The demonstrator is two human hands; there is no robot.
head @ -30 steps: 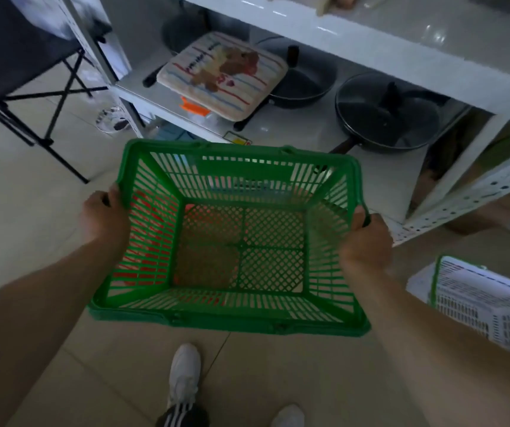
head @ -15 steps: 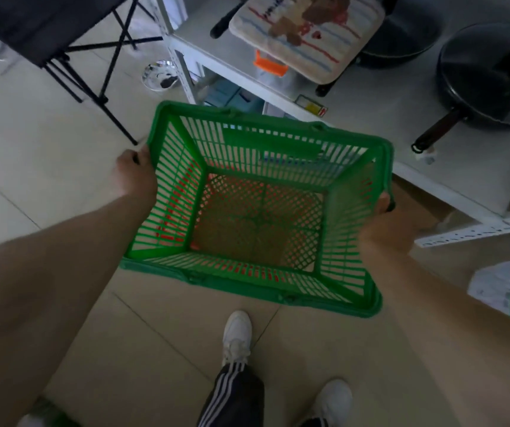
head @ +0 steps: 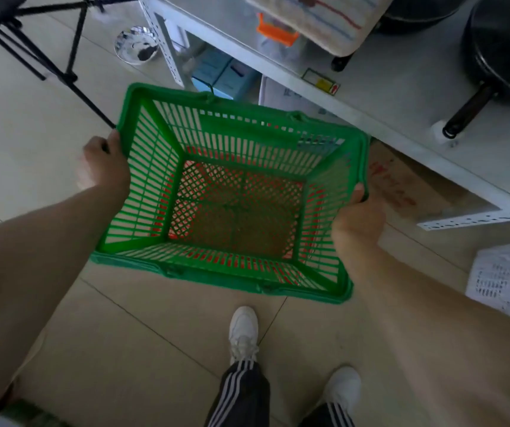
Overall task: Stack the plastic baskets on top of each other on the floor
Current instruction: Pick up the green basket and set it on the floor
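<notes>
The green basket is held above the tiled floor, its open mouth facing up toward the camera, its long axis running from the left hand to the right and dipping toward the lower right, so the far rim sits near the shelf and the near rim lies just ahead of the shoes. The left hand is closed on the left short rim, thumb hooked over the top edge and the other fingers hidden behind the wall. The right hand is clamped on the right short rim, thumb tip pressed on the edge and the rest wrapped underneath out of sight. The basket is rigid plastic, rectangular and tapering toward its base, with slotted vertical bars in the walls and a diamond lattice in the bottom. Red shows through the lattice and the lower slots; whether that is another basket below cannot be told. At the right edge lies a white basket with a green band, tipped on its side, well apart from the green one. On the metal shelf rest a dark pan with a long handle and a striped cushion. Black folding legs stand at upper left beside a shiny round dish.
</notes>
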